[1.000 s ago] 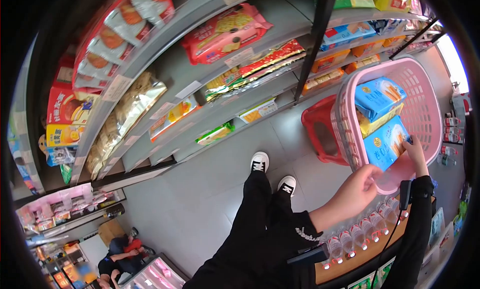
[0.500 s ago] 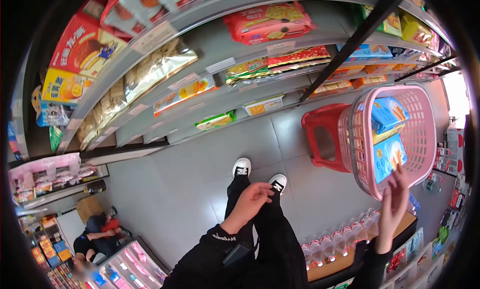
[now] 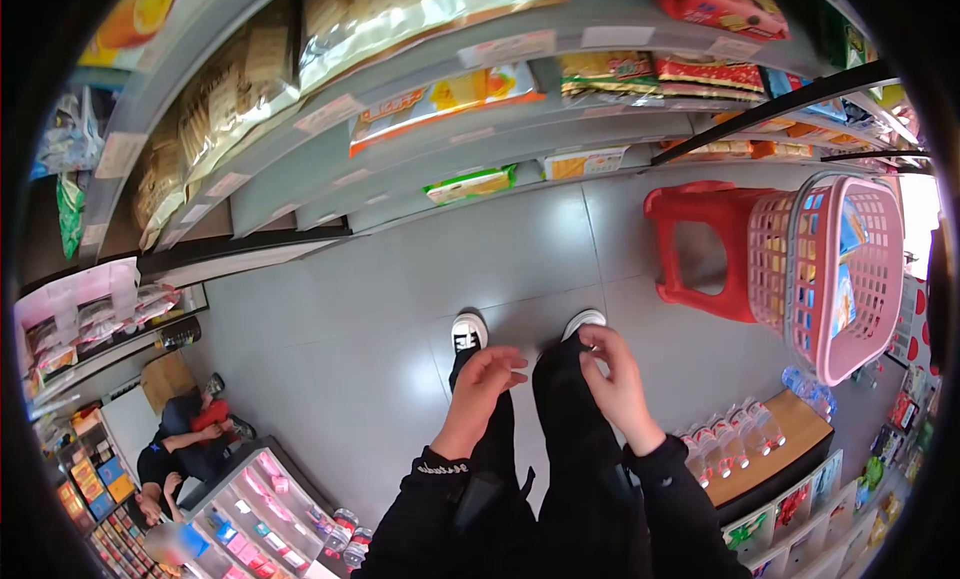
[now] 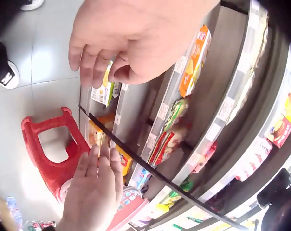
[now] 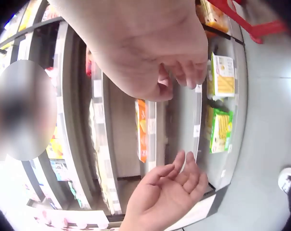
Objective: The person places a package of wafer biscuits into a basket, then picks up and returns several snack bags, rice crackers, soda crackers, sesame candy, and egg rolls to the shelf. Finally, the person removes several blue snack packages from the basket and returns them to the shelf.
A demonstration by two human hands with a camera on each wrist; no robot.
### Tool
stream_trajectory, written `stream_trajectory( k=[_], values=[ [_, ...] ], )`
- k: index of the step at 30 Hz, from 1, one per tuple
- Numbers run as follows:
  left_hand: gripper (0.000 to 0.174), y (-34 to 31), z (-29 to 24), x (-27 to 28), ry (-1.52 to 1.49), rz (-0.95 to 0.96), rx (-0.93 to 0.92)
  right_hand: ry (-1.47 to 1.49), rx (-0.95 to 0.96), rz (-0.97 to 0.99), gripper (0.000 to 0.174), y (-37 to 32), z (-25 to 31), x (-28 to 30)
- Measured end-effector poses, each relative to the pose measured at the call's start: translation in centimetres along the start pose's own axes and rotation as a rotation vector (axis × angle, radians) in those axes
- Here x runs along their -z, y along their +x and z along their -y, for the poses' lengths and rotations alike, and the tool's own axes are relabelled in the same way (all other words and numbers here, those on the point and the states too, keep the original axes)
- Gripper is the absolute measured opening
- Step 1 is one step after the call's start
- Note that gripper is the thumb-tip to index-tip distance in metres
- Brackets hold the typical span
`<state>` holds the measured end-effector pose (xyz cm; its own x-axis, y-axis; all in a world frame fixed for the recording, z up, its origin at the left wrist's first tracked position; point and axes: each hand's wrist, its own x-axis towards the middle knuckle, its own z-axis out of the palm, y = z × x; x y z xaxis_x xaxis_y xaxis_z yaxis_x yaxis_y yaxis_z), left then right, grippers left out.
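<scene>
Both hands hang empty in front of the body in the head view, the left hand (image 3: 480, 399) and the right hand (image 3: 617, 387) a short gap apart with fingers loosely bent. A pink basket (image 3: 828, 324) with blue packs (image 3: 845, 297) inside stands on a red stool (image 3: 705, 241), right of the right hand. In the left wrist view the left hand (image 4: 131, 41) is large at the top and the right hand (image 4: 92, 192) is below it. The right wrist view has the right hand (image 5: 145, 48) above and the left hand (image 5: 167, 197) below.
Shelves (image 3: 400, 194) with snack packs curve across the top. Water bottles (image 3: 730, 439) line a wooden counter (image 3: 785, 454) at lower right. A person (image 3: 185, 449) sits at lower left beside a display case (image 3: 265, 509). Grey floor (image 3: 340, 369) lies between.
The right hand has moved away from the basket to beside the left hand. The view has turned, so the basket appears farther right and the shelf packs have shifted.
</scene>
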<state>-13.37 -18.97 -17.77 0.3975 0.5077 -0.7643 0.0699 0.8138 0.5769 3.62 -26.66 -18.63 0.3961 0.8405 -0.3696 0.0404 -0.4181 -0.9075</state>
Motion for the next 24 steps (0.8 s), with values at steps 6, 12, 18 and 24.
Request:
stream_trajectory(
  k=[6, 12, 18, 24],
  values=[
    [0.024, 0.1, -1.7, 8.1, -0.021, -0.089, -0.008, 0.045, -0.131, 0.003, 0.024, 3.9, -2.7, -7.9],
    [0.023, 0.1, -3.0, 16.4, -0.001, -0.123, -0.01, 0.124, -0.164, 0.032, 0.024, 5.3, -3.0, -13.9],
    [0.023, 1.0, -2.5, 22.8, 0.045, -0.232, 0.051, 0.022, -0.234, 0.298, 0.023, 5.6, -4.1, -16.4],
    [0.025, 4.7, -1.5, 25.2, 0.048, -0.259, 0.047, -0.167, -0.269, 0.294, 0.018, 7.3, -6.9, -15.2]
  ],
)
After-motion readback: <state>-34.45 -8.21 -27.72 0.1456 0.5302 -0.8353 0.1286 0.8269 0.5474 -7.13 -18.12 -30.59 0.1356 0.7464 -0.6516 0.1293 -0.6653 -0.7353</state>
